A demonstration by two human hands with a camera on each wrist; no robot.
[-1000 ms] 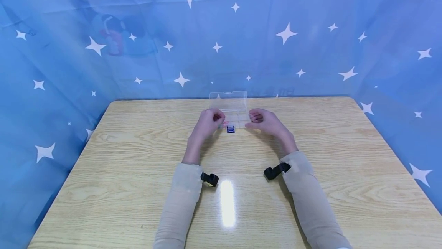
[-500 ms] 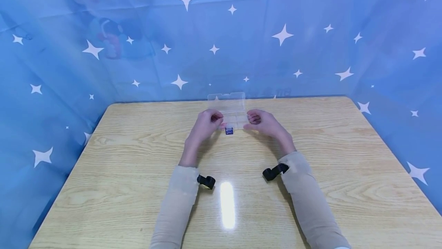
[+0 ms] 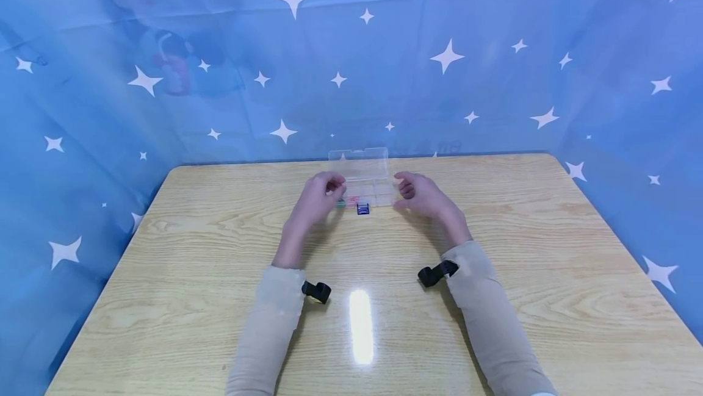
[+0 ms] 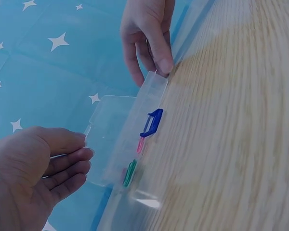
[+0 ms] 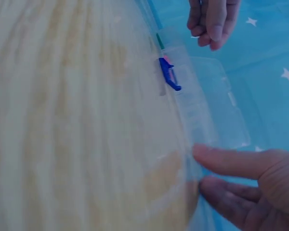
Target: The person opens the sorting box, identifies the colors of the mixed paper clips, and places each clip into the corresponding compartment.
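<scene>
A clear plastic box (image 3: 378, 201) stands near the table's back edge, its lid (image 3: 359, 165) tipped up behind it. On its front wall sits a blue latch-like piece (image 4: 152, 122). Small pink (image 4: 140, 144) and green (image 4: 129, 173) looped pieces, like paper clips, show through the plastic. My left hand (image 3: 320, 196) hovers at the left end, fingers together and loosely bent, holding nothing visible. My right hand (image 3: 426, 196) is at the opposite end, the thumb tip right at the front corner and the fingers slightly apart from it.
The wooden table (image 3: 230, 249) stretches toward me, with a bright reflection (image 3: 361, 326) between the forearms. A blue star-patterned curtain (image 3: 384, 66) hangs directly behind the table. Black wrist cameras (image 3: 317, 291) sit on both sleeves.
My left hand has drawn away to the left, uncovering the green piece at the box's left end. My right hand has shifted slightly outward from the box. The view has drifted a little.
</scene>
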